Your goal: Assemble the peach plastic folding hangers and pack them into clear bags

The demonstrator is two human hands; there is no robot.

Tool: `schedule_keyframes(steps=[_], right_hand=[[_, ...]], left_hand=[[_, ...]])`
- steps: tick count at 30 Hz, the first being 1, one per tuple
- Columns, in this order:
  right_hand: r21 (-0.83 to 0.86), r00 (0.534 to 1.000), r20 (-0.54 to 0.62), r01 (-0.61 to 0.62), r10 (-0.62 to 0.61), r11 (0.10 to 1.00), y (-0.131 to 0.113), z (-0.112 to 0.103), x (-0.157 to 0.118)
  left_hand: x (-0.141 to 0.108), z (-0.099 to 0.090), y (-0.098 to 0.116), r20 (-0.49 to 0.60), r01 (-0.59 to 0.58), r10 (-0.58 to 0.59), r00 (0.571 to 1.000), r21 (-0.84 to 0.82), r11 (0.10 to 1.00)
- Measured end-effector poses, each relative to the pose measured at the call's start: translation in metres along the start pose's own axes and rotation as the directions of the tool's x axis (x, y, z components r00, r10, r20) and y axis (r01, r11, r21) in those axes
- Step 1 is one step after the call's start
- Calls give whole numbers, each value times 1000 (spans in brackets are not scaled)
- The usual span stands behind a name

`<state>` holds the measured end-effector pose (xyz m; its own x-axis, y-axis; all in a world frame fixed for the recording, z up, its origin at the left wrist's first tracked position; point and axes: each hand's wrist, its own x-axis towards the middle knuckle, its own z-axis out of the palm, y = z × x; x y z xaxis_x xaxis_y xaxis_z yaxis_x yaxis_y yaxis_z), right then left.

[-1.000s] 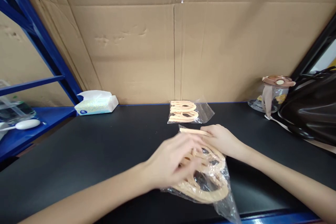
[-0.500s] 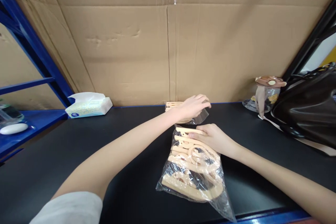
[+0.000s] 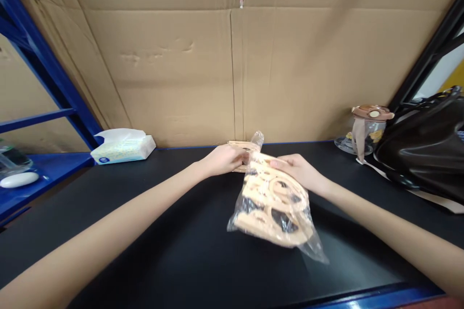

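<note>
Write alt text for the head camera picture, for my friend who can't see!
The right hand holds a clear plastic bag of curved beige pieces over a black tabletop, while the left hand is at a similar bag behind it. A tissue pack sits to the left; a lidded bottle and a shiny dark bag are on the right.

Head-height view, facing forward and down

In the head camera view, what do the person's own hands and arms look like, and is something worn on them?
The left hand and right hand are bare, without gloves. No watch or bracelet shows on the slim forearms, and no sleeve is in view. Fingernail details are too small to tell.
</note>
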<state>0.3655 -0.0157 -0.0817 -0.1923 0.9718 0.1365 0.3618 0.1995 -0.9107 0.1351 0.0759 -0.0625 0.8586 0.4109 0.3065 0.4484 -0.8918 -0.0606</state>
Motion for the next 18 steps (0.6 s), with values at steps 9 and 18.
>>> schedule_keyframes(steps=[9, 18], right_hand=[[-13, 991, -136, -10, 8, 1000, -4, -14, 93], [-545, 982, -46, 129, -183, 828, 9, 13, 165]], left_hand=[[-46, 15, 18, -38, 228, -228, 973, 1, 974], [-64, 14, 22, -110, 326, -322, 940, 15, 945]])
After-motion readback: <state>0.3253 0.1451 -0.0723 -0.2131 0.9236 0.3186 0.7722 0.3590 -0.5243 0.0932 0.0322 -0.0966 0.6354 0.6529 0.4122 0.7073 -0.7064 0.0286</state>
